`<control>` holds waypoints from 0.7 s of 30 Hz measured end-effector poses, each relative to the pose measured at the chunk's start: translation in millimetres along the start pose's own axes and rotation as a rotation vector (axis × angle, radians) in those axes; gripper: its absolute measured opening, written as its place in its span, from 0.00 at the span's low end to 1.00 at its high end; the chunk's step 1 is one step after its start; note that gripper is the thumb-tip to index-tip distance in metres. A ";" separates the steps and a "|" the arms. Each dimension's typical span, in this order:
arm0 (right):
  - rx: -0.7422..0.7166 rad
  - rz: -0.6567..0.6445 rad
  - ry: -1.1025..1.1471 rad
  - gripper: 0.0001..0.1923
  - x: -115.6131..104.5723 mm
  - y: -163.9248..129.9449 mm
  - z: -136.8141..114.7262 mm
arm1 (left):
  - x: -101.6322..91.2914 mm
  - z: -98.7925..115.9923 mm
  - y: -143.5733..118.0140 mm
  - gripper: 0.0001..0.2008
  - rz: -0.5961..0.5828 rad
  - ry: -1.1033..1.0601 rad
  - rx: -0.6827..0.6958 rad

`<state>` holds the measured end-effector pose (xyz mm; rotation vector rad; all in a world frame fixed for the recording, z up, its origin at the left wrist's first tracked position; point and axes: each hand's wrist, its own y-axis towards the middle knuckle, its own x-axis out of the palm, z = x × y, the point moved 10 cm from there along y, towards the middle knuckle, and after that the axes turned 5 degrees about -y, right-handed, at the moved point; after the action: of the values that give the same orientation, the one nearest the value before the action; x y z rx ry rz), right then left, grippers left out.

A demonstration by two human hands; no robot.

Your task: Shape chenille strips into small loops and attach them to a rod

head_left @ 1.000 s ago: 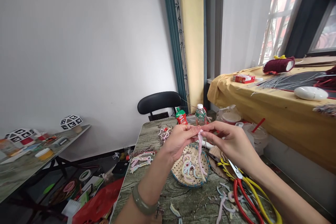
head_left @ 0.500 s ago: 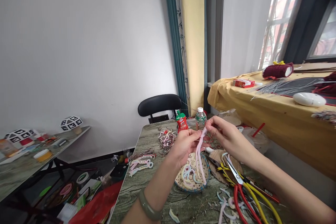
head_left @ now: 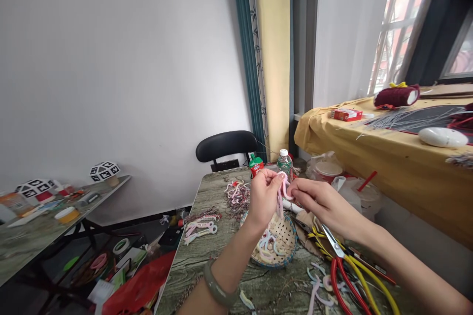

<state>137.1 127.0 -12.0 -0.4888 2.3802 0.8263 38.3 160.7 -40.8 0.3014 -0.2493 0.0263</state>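
Observation:
A fuzzy pink pipe cleaner (head_left: 287, 190) is bent into a loop between my hands, its strands hanging down. My left hand (head_left: 266, 194) pinches it near the top of the bend. Thumb and fingertips of my right hand (head_left: 312, 197) are closed on the loop's right side. Below them sits a round woven basket (head_left: 288, 248) holding several pastel pieces (head_left: 266, 246). Red-handled scissors (head_left: 338, 256) lie on the table to the right, by yellow-handled pliers (head_left: 369, 275). Finished-looking pastel twisted pieces (head_left: 201, 229) lie at the left.
A bottle (head_left: 284, 161) and a red pouch with green cap (head_left: 255, 163) stand at the table's back. Thin tangled strands (head_left: 236, 197) lie near them. A black chair (head_left: 226, 146) is behind. A yellow-clothed table (head_left: 332, 133) runs along the right; plastic-bagged containers (head_left: 327, 167) sit below it.
The pink pipe cleaner, hanging long over the basket before, is now bent into a loop higher up. My right hand has moved slightly down, and my left hand has turned to pinch the bend.

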 end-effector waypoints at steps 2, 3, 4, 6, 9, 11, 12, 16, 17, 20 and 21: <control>0.011 0.012 -0.082 0.09 0.3 0.4 1.0 | -2.3 5.2 -0.2 0.09 0.001 0.023 0.041; 0.022 0.016 -0.113 0.08 0.9 0.9 2.6 | -2.3 7.2 -0.4 0.09 -0.009 0.034 0.052; 0.036 0.017 -0.135 0.08 1.9 1.6 4.7 | -1.9 8.7 -0.6 0.09 -0.022 0.043 0.057; 0.074 0.020 -0.155 0.10 3.4 3.7 9.6 | -0.3 10.6 -0.7 0.09 -0.052 0.058 0.054; 0.143 0.038 -0.136 0.12 2.1 6.8 14.9 | 2.0 11.2 0.8 0.08 -0.090 0.073 0.032; 0.183 0.068 -0.118 0.11 -1.4 7.7 15.4 | 2.8 12.0 2.6 0.08 -0.099 0.082 0.028; 0.201 0.089 -0.113 0.10 -3.7 7.6 15.0 | 2.9 12.4 3.5 0.08 -0.097 0.083 0.029; 0.252 0.186 -0.102 0.10 -9.2 4.9 12.3 | 3.7 13.6 6.0 0.08 -0.067 0.067 0.033; 0.260 0.209 -0.093 0.10 -8.9 4.0 12.1 | 4.0 13.9 6.2 0.08 -0.056 0.062 0.032; 0.276 0.276 -0.038 0.10 -4.9 1.1 14.0 | 4.2 15.6 5.5 0.08 -0.021 0.049 0.030; 0.281 0.298 -0.009 0.10 -3.0 0.0 15.6 | 3.9 16.8 5.1 0.07 -0.009 0.047 0.033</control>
<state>145.5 137.7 -20.2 -0.0169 2.5429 0.5981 37.8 160.5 -22.9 0.3348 -0.2013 0.0284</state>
